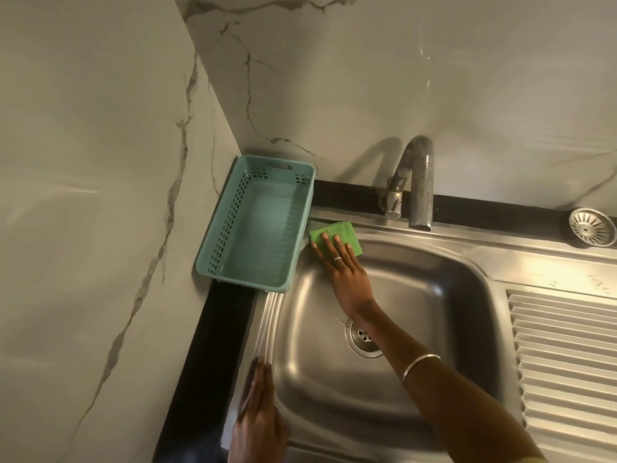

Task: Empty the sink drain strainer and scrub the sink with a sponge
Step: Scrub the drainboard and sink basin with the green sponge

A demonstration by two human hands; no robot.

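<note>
The sponge (335, 241), a flat green pad, lies on the far-left corner of the sink (467, 262) rim, where the rim curves down into the basin, just beside the teal plastic basket (255, 222). The right hand (344, 265) presses it there with straight, slightly spread fingers laid flat on top, the arm reaching across the basin over the drain (364, 337). That flat press looks chosen to spread force over the whole pad as it rubs the corner, a spot where grime tends to gather.

The left hand (257, 409) rests on the near-left rim with its fingers straight and close together, holding nothing; it is somewhat blurred. It seems to brace the body while the other arm stretches.

The strainer (592, 227) sits out of the drain, on the ledge at the far right, well apart from the sponge, and the drain opening shows bare. So the emptying appears done, and the strainer is parked clear of the scrubbing.

The tap (417, 185) stands behind the basin, with no water visibly running, and the ribbed draining board (567, 355) lies to the right.
</note>
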